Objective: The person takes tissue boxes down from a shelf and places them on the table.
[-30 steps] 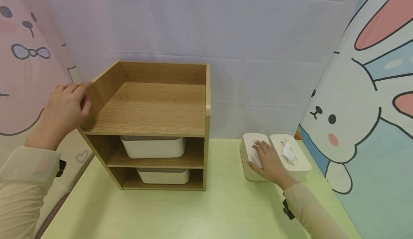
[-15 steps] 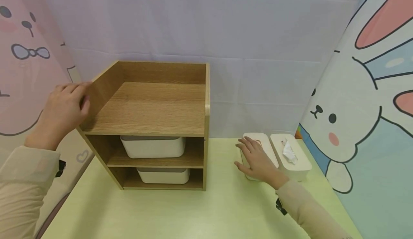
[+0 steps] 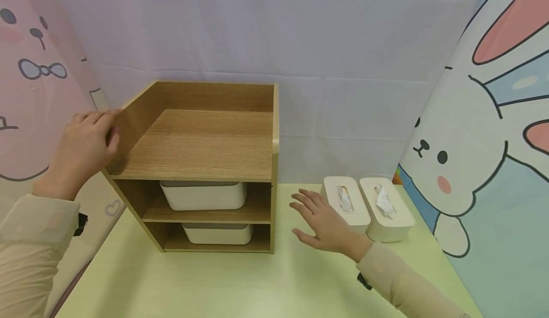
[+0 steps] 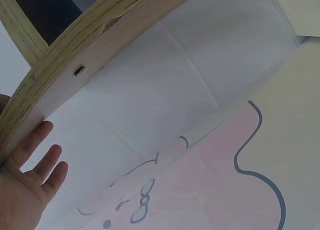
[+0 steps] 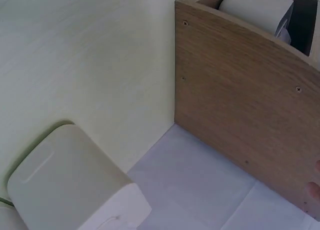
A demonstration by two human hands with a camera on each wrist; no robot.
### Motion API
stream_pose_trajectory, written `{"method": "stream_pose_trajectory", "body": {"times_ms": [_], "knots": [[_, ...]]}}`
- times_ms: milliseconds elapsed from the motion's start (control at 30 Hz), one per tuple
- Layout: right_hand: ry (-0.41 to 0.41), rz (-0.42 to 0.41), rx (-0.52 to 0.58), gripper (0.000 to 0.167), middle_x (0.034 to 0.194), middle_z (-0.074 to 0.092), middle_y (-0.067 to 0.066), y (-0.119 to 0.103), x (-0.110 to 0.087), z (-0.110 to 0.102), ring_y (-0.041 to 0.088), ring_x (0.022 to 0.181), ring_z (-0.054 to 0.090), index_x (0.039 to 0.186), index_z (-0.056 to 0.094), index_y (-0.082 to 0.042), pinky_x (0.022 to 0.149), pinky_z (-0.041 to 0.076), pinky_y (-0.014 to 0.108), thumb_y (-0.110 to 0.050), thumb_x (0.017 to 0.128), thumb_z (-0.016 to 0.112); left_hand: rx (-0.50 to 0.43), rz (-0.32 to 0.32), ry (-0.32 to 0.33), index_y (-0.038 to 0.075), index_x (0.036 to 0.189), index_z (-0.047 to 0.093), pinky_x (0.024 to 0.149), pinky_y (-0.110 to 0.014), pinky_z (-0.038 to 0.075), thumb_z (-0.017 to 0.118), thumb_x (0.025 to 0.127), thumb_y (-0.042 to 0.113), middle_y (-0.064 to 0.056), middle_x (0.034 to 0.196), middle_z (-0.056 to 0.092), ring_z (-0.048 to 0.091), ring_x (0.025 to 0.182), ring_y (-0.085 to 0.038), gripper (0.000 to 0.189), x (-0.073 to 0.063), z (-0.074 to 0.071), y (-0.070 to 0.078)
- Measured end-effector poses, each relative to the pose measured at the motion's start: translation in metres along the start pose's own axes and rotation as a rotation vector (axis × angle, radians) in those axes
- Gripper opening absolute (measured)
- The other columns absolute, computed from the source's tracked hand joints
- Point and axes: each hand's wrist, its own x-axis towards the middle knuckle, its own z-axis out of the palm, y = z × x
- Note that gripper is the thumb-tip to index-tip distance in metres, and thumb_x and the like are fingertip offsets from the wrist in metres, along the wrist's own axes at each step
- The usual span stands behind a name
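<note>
My left hand (image 3: pixel 86 144) grips the edge of the left side panel of a light wooden shelf unit (image 3: pixel 214 141). In the left wrist view, several fingers (image 4: pixel 40 157) lie along the panel's outer face. My right hand (image 3: pixel 323 225) is in the air with its fingers spread, between the shelf and two white tissue boxes. It holds nothing. It overlaps the front left of the nearer tissue box (image 3: pixel 358 217), whose slot shows white tissue. Beside that one stands the other tissue box (image 3: pixel 390 232), with a tissue sticking out.
A white box (image 3: pixel 203 197) sits on the shelf's middle level, and another white box (image 3: pixel 220 235) is on the bottom level. Everything stands on a pale green table (image 3: pixel 206 284). Behind it hangs a white cloth (image 3: pixel 364 70); cartoon cloths (image 3: pixel 463 175) flank both sides.
My right hand has moved left off the top of the nearer tissue box, uncovering its slot, toward the shelf. My left hand stays on the shelf panel.
</note>
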Motion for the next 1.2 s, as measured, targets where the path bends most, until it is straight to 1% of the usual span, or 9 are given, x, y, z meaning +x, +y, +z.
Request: {"method": "stream_pose_trajectory", "body": {"times_ms": [200,400,500,667,800,1000,1100,1200], "knots": [[0.020,-0.102,0.001,0.048,0.128,0.050,0.012,-0.017,0.009,-0.005,0.031,0.122,0.045,0.121,0.049,-0.007,0.101,0.039,0.047,-0.039,0.085,0.052,-0.002,-0.003,-0.012,-0.005,0.116,0.054,0.090,-0.057,0.035,0.047,0.082,0.004,-0.030,0.108,0.057,0.046,0.100,-0.048,0.036,0.000,-0.001,0.000],[0.037,-0.202,-0.002,0.047,0.123,0.053,0.012,-0.032,0.018,-0.006,0.029,0.119,0.047,0.117,0.052,-0.006,0.101,0.040,0.044,-0.038,0.084,0.053,-0.012,0.002,-0.008,-0.006,0.117,0.053,0.091,-0.056,0.034,0.047,0.082,0.004,-0.030,0.108,0.057,0.045,0.100,-0.048,0.036,0.000,0.000,-0.001],[0.054,-0.243,0.017,0.046,0.122,0.054,0.013,-0.038,0.022,-0.005,0.028,0.116,0.049,0.116,0.053,-0.006,0.099,0.041,0.041,-0.038,0.083,0.054,-0.016,0.008,0.000,-0.006,0.116,0.053,0.091,-0.056,0.034,0.047,0.082,0.004,-0.030,0.108,0.057,0.045,0.099,-0.047,0.036,0.000,0.001,-0.002],[0.035,-0.290,0.013,0.049,0.124,0.052,0.013,-0.047,0.030,-0.004,0.028,0.118,0.048,0.119,0.051,-0.006,0.102,0.039,0.038,-0.037,0.082,0.056,-0.021,0.008,-0.002,-0.007,0.116,0.053,0.092,-0.055,0.033,0.047,0.082,0.004,-0.030,0.109,0.057,0.045,0.100,-0.047,0.036,0.000,0.001,-0.002],[0.006,-0.313,-0.003,0.052,0.127,0.051,0.013,-0.055,0.038,-0.005,0.028,0.120,0.047,0.121,0.050,-0.006,0.103,0.038,0.039,-0.037,0.080,0.059,-0.015,0.009,0.001,-0.006,0.116,0.054,0.091,-0.056,0.034,0.047,0.083,0.004,-0.030,0.109,0.057,0.046,0.100,-0.047,0.036,0.000,0.000,-0.002],[-0.011,-0.327,-0.012,0.051,0.128,0.050,0.013,-0.065,0.058,-0.003,0.028,0.121,0.046,0.121,0.049,-0.007,0.103,0.040,0.038,-0.037,0.082,0.059,-0.024,0.009,0.008,-0.006,0.116,0.054,0.091,-0.057,0.034,0.047,0.083,0.003,-0.030,0.109,0.057,0.046,0.100,-0.048,0.035,-0.001,0.001,-0.002],[-0.014,-0.314,-0.028,0.051,0.128,0.050,0.012,-0.070,0.068,0.001,0.027,0.120,0.046,0.122,0.048,-0.007,0.102,0.041,0.037,-0.038,0.083,0.058,-0.026,0.002,0.004,-0.006,0.117,0.054,0.090,-0.057,0.034,0.047,0.083,0.003,-0.030,0.110,0.057,0.046,0.100,-0.048,0.036,-0.001,0.001,-0.002],[-0.005,-0.284,-0.043,0.050,0.128,0.049,0.012,-0.073,0.079,0.005,0.027,0.119,0.046,0.121,0.048,-0.007,0.101,0.041,0.037,-0.038,0.084,0.056,-0.025,-0.005,-0.004,-0.005,0.117,0.053,0.090,-0.058,0.034,0.047,0.083,0.004,-0.030,0.110,0.057,0.045,0.101,-0.049,0.036,-0.001,0.001,-0.002]]}}
